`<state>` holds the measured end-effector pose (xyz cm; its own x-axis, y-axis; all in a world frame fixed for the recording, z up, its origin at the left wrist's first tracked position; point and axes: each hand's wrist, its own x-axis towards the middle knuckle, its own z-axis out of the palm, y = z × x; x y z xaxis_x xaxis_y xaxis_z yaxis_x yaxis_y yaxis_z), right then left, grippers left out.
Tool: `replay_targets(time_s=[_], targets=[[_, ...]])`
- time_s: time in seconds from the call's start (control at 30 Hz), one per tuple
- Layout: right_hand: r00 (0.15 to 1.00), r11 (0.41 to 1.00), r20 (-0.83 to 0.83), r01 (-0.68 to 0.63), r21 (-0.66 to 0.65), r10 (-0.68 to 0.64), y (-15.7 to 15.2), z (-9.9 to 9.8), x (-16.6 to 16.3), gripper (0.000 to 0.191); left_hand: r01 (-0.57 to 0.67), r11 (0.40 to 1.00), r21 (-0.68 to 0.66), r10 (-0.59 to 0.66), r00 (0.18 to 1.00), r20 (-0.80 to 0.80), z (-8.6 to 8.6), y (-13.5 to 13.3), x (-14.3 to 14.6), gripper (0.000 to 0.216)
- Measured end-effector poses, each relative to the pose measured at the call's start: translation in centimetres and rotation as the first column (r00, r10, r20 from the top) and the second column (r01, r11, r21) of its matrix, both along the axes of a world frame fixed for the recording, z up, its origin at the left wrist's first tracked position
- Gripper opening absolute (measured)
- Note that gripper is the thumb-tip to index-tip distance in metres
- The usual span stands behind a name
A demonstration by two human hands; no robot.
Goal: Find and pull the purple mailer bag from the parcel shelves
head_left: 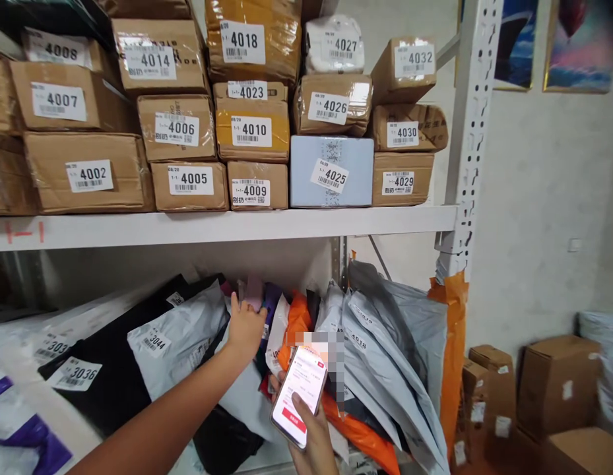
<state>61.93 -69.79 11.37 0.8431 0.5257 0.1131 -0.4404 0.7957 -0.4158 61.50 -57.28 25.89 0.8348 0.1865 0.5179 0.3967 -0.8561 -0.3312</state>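
My left hand [245, 328] reaches in among upright mailing bags on the lower shelf, fingers apart and one pointing up. Its fingertips touch the bag tops near a purple bag [271, 300]; I see nothing gripped. My right hand [313, 435] is closed around a smartphone [305, 379], its thumb over the lit screen near a red button. Part of the picture above the phone is pixelated. Beside the phone stand an orange bag [299, 313] and grey bags [385, 356], one labelled 4018. Left of my left hand lies a grey bag [187, 330] labelled 3044.
Numbered cardboard boxes [88, 148] and a light blue box [306, 171] fill the upper shelf [237, 227], its edge above my hands. A perforated white post [467, 132] with orange wrapping [454, 349] bounds the right. More boxes [553, 382] stand on the floor beyond it.
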Motion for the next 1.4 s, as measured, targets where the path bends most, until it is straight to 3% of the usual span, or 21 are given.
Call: replay_targets(time_s=[0.13, 0.23, 0.37, 0.43, 0.57, 0.63, 0.73, 0.8, 0.83, 0.93, 1.0, 1.07, 1.13, 1.2, 1.23, 1.3, 1.37, 1.4], targets=[[1.0, 1.0, -0.001, -0.004, 0.028, 0.004, 0.4, -0.6, 0.2, 0.113, 0.131, 0.991, 0.007, -0.13, 0.988, -0.085, -0.2, -1.0, 1.3, 0.031], [1.0, 0.999, 0.01, -0.003, 0.034, 0.003, 0.2, -0.4, 0.2, 0.112, 0.216, 0.974, -0.068, -0.223, 0.967, -0.124, -0.4, -1.2, 2.2, 0.03], [1.0, 1.0, -0.02, 0.005, 0.026, -0.004, -0.4, 0.3, 0.0, 0.112, 0.113, 0.952, -0.285, -0.121, 0.993, -0.011, 0.3, -1.2, 3.7, 0.029], [0.999, 1.0, -0.03, 0.013, 0.024, -0.013, -0.7, 0.6, 0.1, 0.108, 0.109, 0.905, -0.412, -0.092, 0.994, 0.06, 1.1, -1.1, 3.7, 0.028], [0.998, 0.998, -0.031, 0.055, 0.038, -0.054, -1.1, 0.5, 0.4, 0.091, 0.298, 0.792, -0.533, -0.16, 0.944, 0.29, 2.6, -0.4, 1.0, 0.034], [0.997, 0.998, -0.034, 0.065, 0.023, -0.064, -0.9, 0.1, 0.5, 0.082, 0.332, 0.731, -0.596, -0.136, 0.927, 0.35, 3.0, 0.6, -0.7, 0.038], [0.997, 0.998, -0.036, 0.064, 0.016, -0.064, -0.3, -0.4, 0.3, 0.068, 0.259, 0.602, -0.755, -0.1, 0.963, 0.25, 3.8, 2.3, -1.9, 0.042], [0.997, 0.998, -0.046, 0.062, 0.023, -0.061, 0.1, -0.5, 0.1, 0.062, 0.2, 0.556, -0.807, -0.11, 0.98, 0.167, 4.5, 2.6, -1.9, 0.046], [0.997, 0.998, -0.051, 0.061, 0.024, -0.059, 0.2, -0.5, 0.0, 0.061, 0.19, 0.566, -0.802, -0.132, 0.981, 0.139, 4.9, 2.4, -1.9, 0.043], [0.998, 0.999, -0.048, 0.044, 0.014, -0.043, -0.1, -0.7, 0.0, 0.063, 0.226, 0.671, -0.706, -0.225, 0.97, 0.096, 5.0, 1.8, -3.8, 0.019], [0.998, 0.999, -0.04, 0.042, -0.001, -0.042, -0.6, -0.9, 0.2, 0.065, 0.241, 0.713, -0.658, -0.234, 0.967, 0.1, 3.5, 2.5, -6.7, 0.019], [0.998, 0.998, -0.031, 0.048, -0.037, -0.049, -1.3, -1.2, 0.4, 0.062, 0.234, 0.678, -0.697, -0.17, 0.972, 0.161, 0.3, 4.7, -10.3, 0.033], [0.999, 0.996, -0.033, 0.041, -0.081, -0.043, -1.9, -1.4, 0.4, 0.057, 0.253, 0.543, -0.801, -0.037, 0.96, 0.279, -4.1, 7.5, -13.4, 0.039], [0.998, 0.993, -0.048, 0.026, -0.113, -0.032, -2.3, -1.3, 0.1, 0.057, 0.235, 0.406, -0.883, 0.197, 0.921, 0.336, -8.2, 9.4, -15.1, 0.05], [0.998, 0.992, -0.06, 0.022, -0.123, -0.029, -2.4, -1.1, -0.2, 0.059, 0.255, 0.351, -0.901, 0.229, 0.91, 0.346, -9.8, 9.6, -15.5, 0.055], [0.997, 0.99, -0.076, 0.016, -0.141, -0.027, -2.5, -0.8, -0.9, 0.059, 0.348, 0.23, -0.909, 0.244, 0.884, 0.4, -11.4, 8.5, -15.5, 0.062], [0.996, 0.986, -0.09, -0.013, -0.165, -0.002, -2.5, -0.5, -1.8, 0.058, 0.391, 0.114, -0.913, 0.276, 0.871, 0.407, -11.6, 5.9, -15.1, 0.062], [0.995, 0.983, -0.095, -0.039, -0.179, 0.022, -2.7, -0.4, -2.3, 0.056, 0.359, 0.019, -0.933, 0.286, 0.892, 0.349, -11.5, 4.7, -15.0, 0.06]])
